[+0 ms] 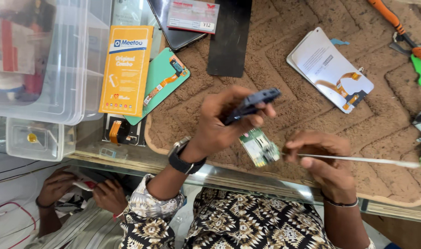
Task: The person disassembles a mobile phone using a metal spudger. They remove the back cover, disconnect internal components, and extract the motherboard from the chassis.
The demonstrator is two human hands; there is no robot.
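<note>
The left hand point(219, 121) is raised over the brown mat point(284, 83), fingers curled and pinching a dark phone frame point(252, 105) edge-on between thumb and fingertips. A black watch point(182, 159) sits on that wrist. Just below the frame lies a small green circuit board point(259, 147), near the mat's front edge, between the two hands. The right hand point(323, 159) is closed in a pinch on a thin white stick point(362, 160) that runs out level to the right.

Left of the mat, an upright orange box point(126, 69) with a blue-and-white label at its top leans against clear plastic bins point(67, 69). A teal card point(162, 83) carrying an orange flex cable is tucked partly under it. At the top edge, a white and red label point(192, 16) lies on a dark screen, beside a black strip point(229, 37). At the upper right rests a white rounded packet point(328, 69) with an orange flex cable on it. An orange-handled tool point(397, 27) lies in the far corner.

At lower left, under the glass counter, another person's two hands point(81, 191) are together over something small.
</note>
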